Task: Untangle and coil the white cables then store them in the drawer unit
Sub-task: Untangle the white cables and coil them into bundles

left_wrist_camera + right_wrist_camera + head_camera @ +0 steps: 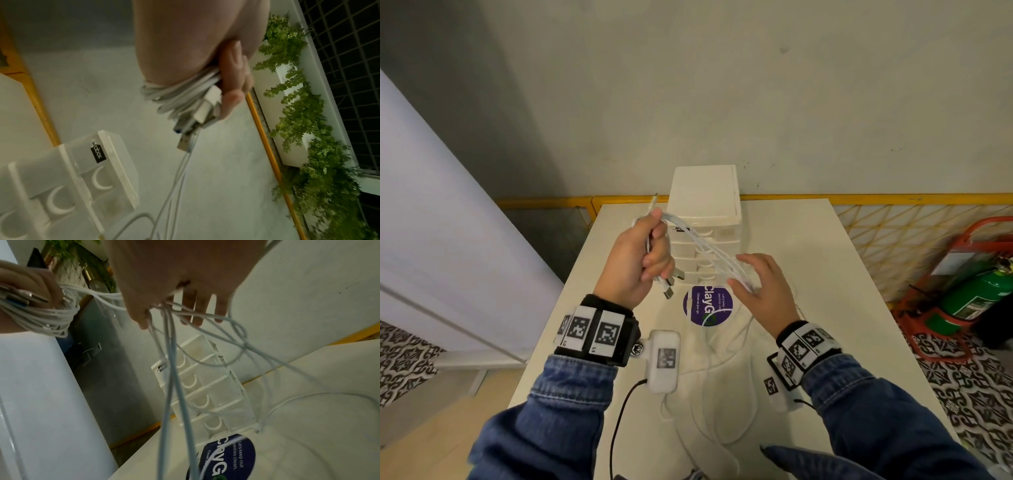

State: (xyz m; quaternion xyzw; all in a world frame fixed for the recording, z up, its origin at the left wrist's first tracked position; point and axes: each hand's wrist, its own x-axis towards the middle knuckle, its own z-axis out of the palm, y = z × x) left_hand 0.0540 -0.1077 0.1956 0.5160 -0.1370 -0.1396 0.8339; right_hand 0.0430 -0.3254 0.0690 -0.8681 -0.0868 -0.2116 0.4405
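Note:
My left hand is raised in front of the white drawer unit and grips a coiled bundle of white cables. Several USB plugs stick out below its fist. From the bundle, cable strands run down to the right to my right hand. That hand's fingers are spread and fairly straight, with the strands crossing them. From there, tangled cables drop to loose loops on the white table. All drawers look closed.
A round purple sticker lies on the table just before the drawer unit. A yellow mesh railing runs behind the table. At the right, a green extinguisher stands on the floor. A pale panel stands at the left.

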